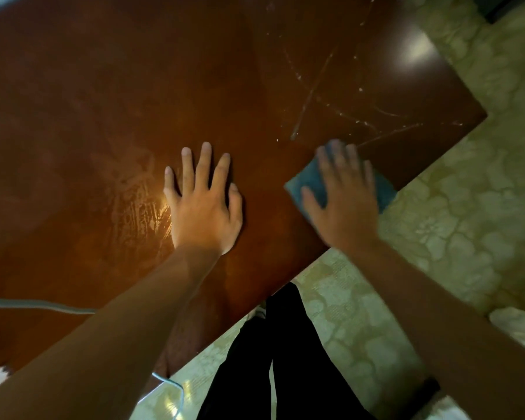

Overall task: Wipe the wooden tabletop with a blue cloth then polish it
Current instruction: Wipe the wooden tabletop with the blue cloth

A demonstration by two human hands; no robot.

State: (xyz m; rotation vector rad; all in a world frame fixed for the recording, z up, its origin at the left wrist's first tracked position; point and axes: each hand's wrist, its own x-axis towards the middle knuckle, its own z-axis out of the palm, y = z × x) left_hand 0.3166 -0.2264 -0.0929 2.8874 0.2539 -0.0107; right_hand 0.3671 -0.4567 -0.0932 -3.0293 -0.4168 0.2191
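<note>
Flat hands (202, 204) on tabletop (103, 86), right (343, 195) on cloth (385, 189)

Blue cloth on a scratched wooden tabletop

The tabletop (134, 86) is dark reddish-brown and glossy, with pale scratches and white specks toward its far right corner and a streaky, smeared patch catching light near its middle. The blue cloth (311, 181), folded flat and blurred, lies at the near right edge, partly covered by a flat palm.

Left hand (202, 204) flat, fingers spread; right hand (343, 195) blurred, seemingly flat too.
</note>
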